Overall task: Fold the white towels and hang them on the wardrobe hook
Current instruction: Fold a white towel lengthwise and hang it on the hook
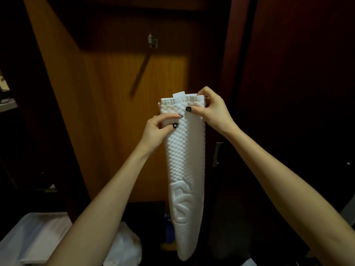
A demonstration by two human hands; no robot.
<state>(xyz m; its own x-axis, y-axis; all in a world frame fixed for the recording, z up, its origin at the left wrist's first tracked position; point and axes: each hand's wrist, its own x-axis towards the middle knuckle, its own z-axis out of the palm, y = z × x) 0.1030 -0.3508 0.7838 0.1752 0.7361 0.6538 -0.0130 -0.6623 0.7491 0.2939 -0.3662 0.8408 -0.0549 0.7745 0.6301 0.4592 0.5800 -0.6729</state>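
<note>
You hold the white towel (pixel 186 160) up in front of the wardrobe door (pixel 115 93), folded into a narrow strip that hangs straight down. Your right hand (pixel 209 108) pinches the top right corner, and your left hand (pixel 159 127) pinches the left edge just below the top. This probably lines up the stacked layers so they don't slip. The hook (pixel 152 42) sits above and left of the towel, well apart and bare. Hanging is not yet done. More white cloth (pixel 38 237) lies at lower left.
</note>
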